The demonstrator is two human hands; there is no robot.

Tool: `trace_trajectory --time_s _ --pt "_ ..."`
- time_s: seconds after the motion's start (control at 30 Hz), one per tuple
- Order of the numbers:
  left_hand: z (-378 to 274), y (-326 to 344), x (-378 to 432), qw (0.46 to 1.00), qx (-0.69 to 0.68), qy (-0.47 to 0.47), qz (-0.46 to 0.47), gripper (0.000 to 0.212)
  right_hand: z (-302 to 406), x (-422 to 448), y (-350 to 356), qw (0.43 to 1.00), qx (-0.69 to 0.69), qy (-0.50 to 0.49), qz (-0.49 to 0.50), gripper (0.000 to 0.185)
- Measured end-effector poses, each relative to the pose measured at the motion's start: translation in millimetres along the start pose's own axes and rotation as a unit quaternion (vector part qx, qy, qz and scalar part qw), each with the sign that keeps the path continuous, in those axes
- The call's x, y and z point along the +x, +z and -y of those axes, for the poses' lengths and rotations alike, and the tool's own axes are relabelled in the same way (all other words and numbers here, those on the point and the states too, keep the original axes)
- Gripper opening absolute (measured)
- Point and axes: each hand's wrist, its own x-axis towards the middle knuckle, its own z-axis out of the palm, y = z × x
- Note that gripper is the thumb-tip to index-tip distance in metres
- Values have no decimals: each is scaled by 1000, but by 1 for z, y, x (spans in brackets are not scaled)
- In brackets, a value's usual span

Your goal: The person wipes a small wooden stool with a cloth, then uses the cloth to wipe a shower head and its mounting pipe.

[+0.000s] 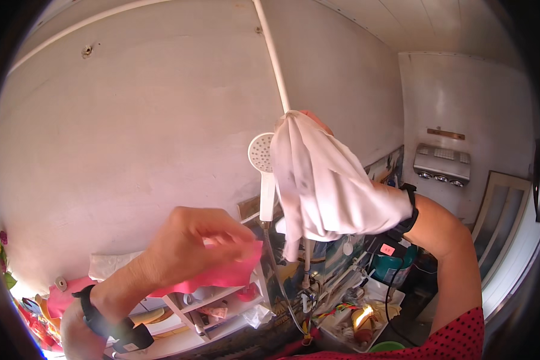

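My right hand (pixel 317 121) is raised against the white vertical pipe (pixel 274 58), mostly hidden behind a white cloth (pixel 328 184) that it holds around the pipe. The cloth hangs down in folds over my right forearm. A white handheld shower head (pixel 261 153) is just left of the cloth, its metal hose (pixel 270 252) running down. My left hand (pixel 207 243), slightly blurred, is lower left with bent fingers, in front of a pink cloth (pixel 225 270); whether it grips that cloth is unclear.
A white shelf (pixel 184 315) with small items stands below my left hand. A white tray (pixel 382 333) of assorted things, a teal container (pixel 387 267) and a black cable (pixel 389 292) are at lower right. A heater lamp unit (pixel 442 164) hangs on the far wall beside a framed panel (pixel 499 202).
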Motion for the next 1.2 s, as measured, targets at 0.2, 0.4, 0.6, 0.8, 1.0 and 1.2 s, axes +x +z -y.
trace_trajectory --time_s 0.2,0.4,0.6,0.8,1.0,1.2 --pt "3 32 30 925 -321 -166 -121 77 5 6 84 908 -322 -28 -267 11" --pt "12 62 47 925 -322 -64 -193 74 -15 24 99 897 -320 7 -303 16" --pt "0 15 35 864 -363 -47 -346 59 -12 49 63 922 -282 -76 -253 19" --pt "2 -74 52 876 -230 80 -417 54 31 104 3 863 -443 -91 -224 26" --pt "-12 -194 124 772 228 160 -571 52 85 95 -102 390 -841 -229 -297 28" --pt "-13 -309 222 616 479 179 -599 52 46 90 -148 376 -827 -320 -268 38"
